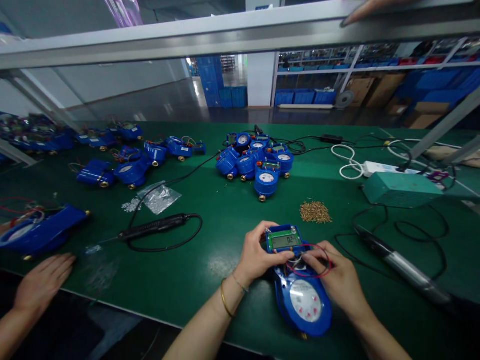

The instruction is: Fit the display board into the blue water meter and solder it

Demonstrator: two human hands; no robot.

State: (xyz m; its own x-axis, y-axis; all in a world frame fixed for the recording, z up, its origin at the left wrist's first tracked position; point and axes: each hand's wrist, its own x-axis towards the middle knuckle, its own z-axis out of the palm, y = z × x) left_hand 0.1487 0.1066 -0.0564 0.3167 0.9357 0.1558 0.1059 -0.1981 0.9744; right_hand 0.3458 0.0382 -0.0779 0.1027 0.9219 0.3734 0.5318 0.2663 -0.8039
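Observation:
A blue water meter (304,305) with a white dial lies on the green table (210,280) right in front of me. My left hand (258,256) grips the left side of its green LCD display module (284,240), which reads digits. My right hand (339,277) pinches the red wire (318,274) looping out of the meter's top, beside the module. Both hands are closed on these parts.
A heap of small brass screws (315,212) lies just beyond. A cluster of blue meters (258,162) sits mid-table, more at left (123,167). Two corded tools (157,226) (403,267), a teal box (399,189), a plastic bag (159,198). Another person's hand (43,282) rests at left.

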